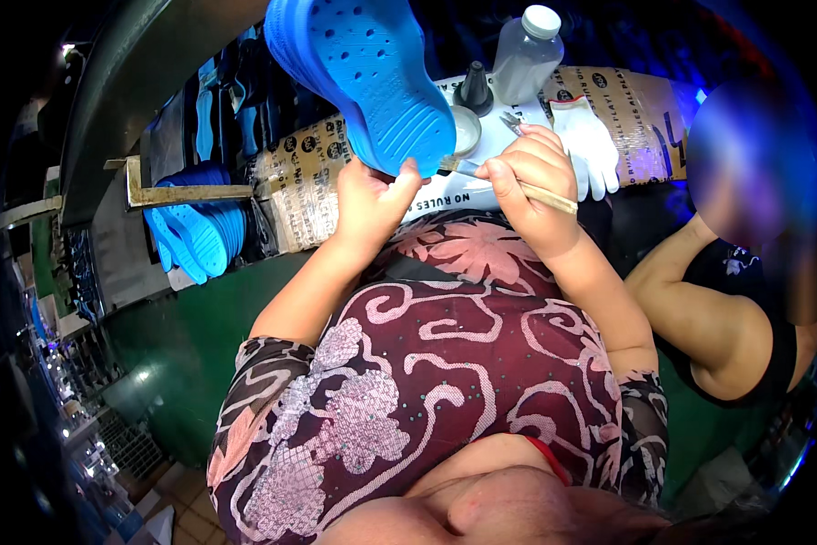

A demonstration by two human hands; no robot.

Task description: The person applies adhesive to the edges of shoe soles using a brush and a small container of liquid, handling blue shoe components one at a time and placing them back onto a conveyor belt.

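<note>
Worktop (296, 171) is cardboard-wrapped. Over its near edge: left hand (372, 200) pinches the rounded heel of a blue perforated shoe sole (388, 86), thumb on top; the sole is held up, its length running out past the far edge. Right hand (534, 182) closed round a flat brush (552, 198), bristles at the heel rim; contact unclear. Step in hand reads as brushing that rim; next move likely calls for a steady heel and a light stroke along the edge. Farther, right of the sole: small round dish (466, 130), white glove (588, 145) toward right end, black bottle (475, 89), then clear bottle (524, 59) by far edge.
</note>
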